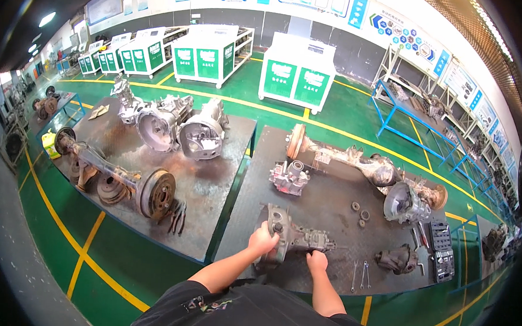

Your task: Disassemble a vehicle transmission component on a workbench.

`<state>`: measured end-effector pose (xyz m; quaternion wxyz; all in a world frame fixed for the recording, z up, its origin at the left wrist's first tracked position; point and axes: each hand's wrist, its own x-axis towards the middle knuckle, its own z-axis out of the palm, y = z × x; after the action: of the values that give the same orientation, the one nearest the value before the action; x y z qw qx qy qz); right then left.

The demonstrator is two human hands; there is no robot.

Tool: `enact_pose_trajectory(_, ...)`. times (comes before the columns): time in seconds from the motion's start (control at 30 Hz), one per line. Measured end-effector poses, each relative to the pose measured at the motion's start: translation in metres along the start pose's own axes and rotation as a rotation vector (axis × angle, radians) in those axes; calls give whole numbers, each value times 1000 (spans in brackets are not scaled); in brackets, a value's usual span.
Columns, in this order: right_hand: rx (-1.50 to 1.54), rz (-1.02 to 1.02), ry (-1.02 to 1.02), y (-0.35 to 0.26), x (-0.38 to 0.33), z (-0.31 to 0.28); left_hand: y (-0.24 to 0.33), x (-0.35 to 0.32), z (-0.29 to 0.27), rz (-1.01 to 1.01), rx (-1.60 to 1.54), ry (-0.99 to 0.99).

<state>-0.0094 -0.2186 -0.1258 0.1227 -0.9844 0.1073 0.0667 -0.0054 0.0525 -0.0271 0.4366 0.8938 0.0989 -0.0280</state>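
Note:
On the right-hand bench in front of me lies a grey metal gearbox (297, 238), its wide bell housing to the left and its narrow shaft end pointing right. My left hand (263, 240) is closed on the bell housing's near upper edge, beside a small dark round part (277, 227) whose kind I cannot tell. Just below the gearbox's narrow end, my right hand (316, 261) is closed, thumb side up. Whatever it holds, if anything, is hidden by its fingers. Several wrenches (361, 276) lie to the right of that hand.
A dark differential housing (397, 260) and an open socket set (442, 249) lie to the right. Behind are a long axle (350, 156), a small metal assembly (290, 177), bearing rings (361, 215) and a bell housing (405, 203). Another bench (207, 184) on the left carries gearbox casings, an axle and pliers (178, 216).

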Motion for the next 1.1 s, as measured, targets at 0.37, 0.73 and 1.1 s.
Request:
enact_pose_trajectory(0.37, -52, -75, 3, -9, -9, -11, -3, -2, 3, 3, -26, 65)
enact_pose_trajectory(0.73, -12, -65, 44, 5, 6, 13, -5, 1, 4, -6, -11, 17)
enact_pose_trajectory(1.1, -102, -163, -73, 5, -11, -15, -8, 5, 10, -16, 2, 16)
